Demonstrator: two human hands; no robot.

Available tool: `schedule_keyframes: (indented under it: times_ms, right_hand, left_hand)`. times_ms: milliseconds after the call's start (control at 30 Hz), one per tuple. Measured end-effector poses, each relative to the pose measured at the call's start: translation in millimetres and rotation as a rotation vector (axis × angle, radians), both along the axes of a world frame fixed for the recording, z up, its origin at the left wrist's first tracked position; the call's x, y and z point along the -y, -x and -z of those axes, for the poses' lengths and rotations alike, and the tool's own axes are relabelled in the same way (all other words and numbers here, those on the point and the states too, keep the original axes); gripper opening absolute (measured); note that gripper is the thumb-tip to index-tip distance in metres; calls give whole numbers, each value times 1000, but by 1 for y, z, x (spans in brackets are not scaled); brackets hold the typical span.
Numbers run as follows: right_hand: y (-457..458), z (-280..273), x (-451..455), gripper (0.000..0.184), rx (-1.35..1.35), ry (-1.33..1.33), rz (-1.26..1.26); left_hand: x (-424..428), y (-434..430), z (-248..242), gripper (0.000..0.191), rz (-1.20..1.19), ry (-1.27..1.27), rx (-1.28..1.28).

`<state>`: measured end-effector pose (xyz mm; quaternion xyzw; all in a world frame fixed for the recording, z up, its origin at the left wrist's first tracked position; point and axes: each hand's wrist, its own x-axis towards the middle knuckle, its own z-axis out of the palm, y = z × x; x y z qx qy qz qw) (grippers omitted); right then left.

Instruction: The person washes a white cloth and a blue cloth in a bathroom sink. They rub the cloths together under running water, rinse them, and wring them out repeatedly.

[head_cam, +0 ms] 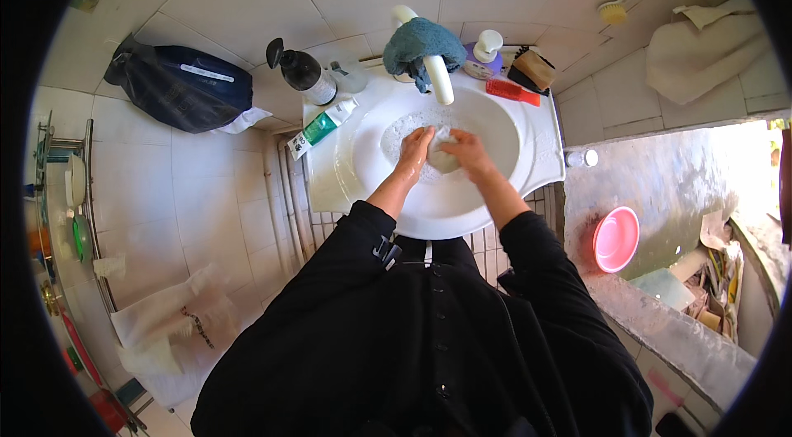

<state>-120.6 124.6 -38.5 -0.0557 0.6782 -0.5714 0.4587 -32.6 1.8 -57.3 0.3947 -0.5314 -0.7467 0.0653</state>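
Both hands are over the bowl of a white washbasin (439, 225), low in its sudsy water. My left hand (414, 152) is wet and holds the left edge of a small whitish cloth (443, 158). On the cloth's right side is my right hand (469, 152), slightly blurred, its fingers gripping the fabric. White foam (396, 130) lies around the cloth. Above the hands a cream-coloured faucet (438, 81) points down into the basin, with a blue-green cloth (424, 44) draped over it. No running water can be seen.
A black pump bottle (306, 77) and a green-and-white tube (325, 127) stand and lie at the basin's left. Behind right are a purple pump bottle (484, 56), a red comb (512, 91) and a soap bar (533, 70). A pink bowl (617, 240) sits on the right ledge.
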Motion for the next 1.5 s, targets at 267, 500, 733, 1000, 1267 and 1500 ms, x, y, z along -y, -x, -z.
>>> schedule_keyframes:
  times_ms: [267, 500, 733, 1000, 1267, 1500]
  right_hand:
    - [81, -35, -99, 36, -1440, -389, -267]
    - [55, -17, -123, 20, -1292, -71, -269]
    - [102, -24, -159, 38, -1389, -281, -303]
    - [-15, 4, -166, 26, -1311, -472, -631]
    - [41, -11, -75, 16, -1543, -175, -66]
    - [47, -13, -36, 16, -1260, -303, -31]
  left_hand:
    - [-17, -4, -19, 20, 240, -67, 34]
    - [-22, -10, -22, 21, 341, -56, 38]
    - [-11, -4, -19, 17, 241, -70, 40]
    - [6, -11, -14, 15, 230, -69, 121]
    - [34, -22, -13, 15, 142, -24, 41]
    - [52, -44, -6, 13, -37, 104, 31]
